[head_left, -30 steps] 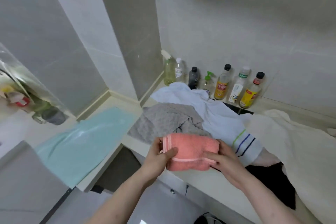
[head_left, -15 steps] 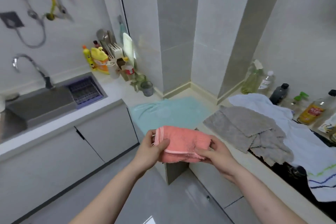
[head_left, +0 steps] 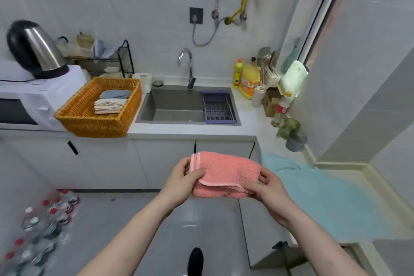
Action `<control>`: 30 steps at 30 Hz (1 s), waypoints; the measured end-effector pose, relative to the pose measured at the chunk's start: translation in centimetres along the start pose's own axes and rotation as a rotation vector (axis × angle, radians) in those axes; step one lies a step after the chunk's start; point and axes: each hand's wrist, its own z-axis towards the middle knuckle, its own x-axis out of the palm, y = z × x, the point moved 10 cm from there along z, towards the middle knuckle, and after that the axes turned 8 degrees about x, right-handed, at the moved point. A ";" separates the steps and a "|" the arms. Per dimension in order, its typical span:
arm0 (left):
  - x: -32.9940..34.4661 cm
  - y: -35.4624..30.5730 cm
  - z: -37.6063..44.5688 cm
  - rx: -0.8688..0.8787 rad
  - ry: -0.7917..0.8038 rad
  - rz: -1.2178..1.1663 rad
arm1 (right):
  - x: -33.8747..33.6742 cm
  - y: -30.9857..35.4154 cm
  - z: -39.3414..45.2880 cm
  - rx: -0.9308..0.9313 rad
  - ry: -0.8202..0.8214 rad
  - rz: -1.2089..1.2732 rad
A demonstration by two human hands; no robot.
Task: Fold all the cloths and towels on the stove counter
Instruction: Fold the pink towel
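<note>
Two hands, one folded pink towel

1. Microwave: cut off by the left edge.
2. Bottles on the floor: blurred; labels unreadable.
3. Teal cloth: runs out past the right edge.
4. Pink towel: its ends are covered by the left hand and right hand.
5. Shoe: cut off at the bottom edge.

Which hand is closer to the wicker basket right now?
Left. The left hand grips the pink towel's left end, below and right of the wicker basket; the right hand grips the towel's far end, farther away.
</note>
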 end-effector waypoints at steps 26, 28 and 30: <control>-44.3 -0.7 20.9 -0.093 -0.551 0.165 | 42.7 10.4 35.2 0.101 0.455 -0.216; -47.2 -0.4 23.5 -0.105 -0.545 0.189 | 45.2 10.8 37.7 0.103 0.427 -0.222; -50.0 -0.4 26.3 -0.106 -0.525 0.262 | 47.6 11.0 40.1 0.106 0.397 -0.225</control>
